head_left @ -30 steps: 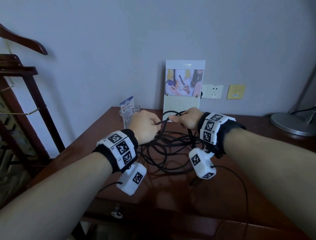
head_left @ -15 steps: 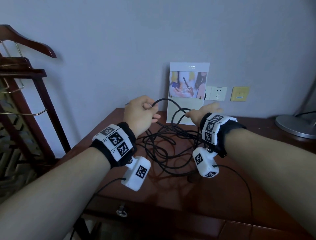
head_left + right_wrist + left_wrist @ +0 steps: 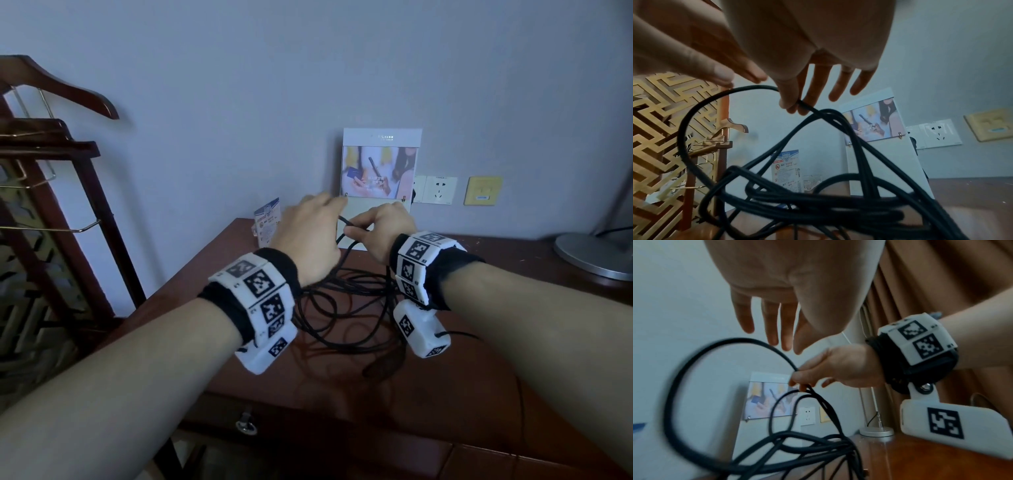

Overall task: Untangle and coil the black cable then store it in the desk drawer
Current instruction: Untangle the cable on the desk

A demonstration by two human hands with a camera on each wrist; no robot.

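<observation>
A long black cable lies in tangled loops on the dark wooden desk, between my wrists. My right hand pinches a raised loop of it between thumb and forefinger; the right wrist view shows the other fingers straight above the cable. My left hand hovers just left of that pinch, fingers straight and holding nothing, as seen in the left wrist view, where the left hand spreads above the cable. The desk drawer's front with its ring pull is shut, below the near edge.
A standing picture card and a small leaflet stand at the back of the desk by the wall sockets. A lamp base sits at the far right. A wooden clothes stand is left of the desk.
My left hand has let go of the cable it held raised and come right with open fingers. My right hand now pinches the loop. The camera has tilted slightly.
</observation>
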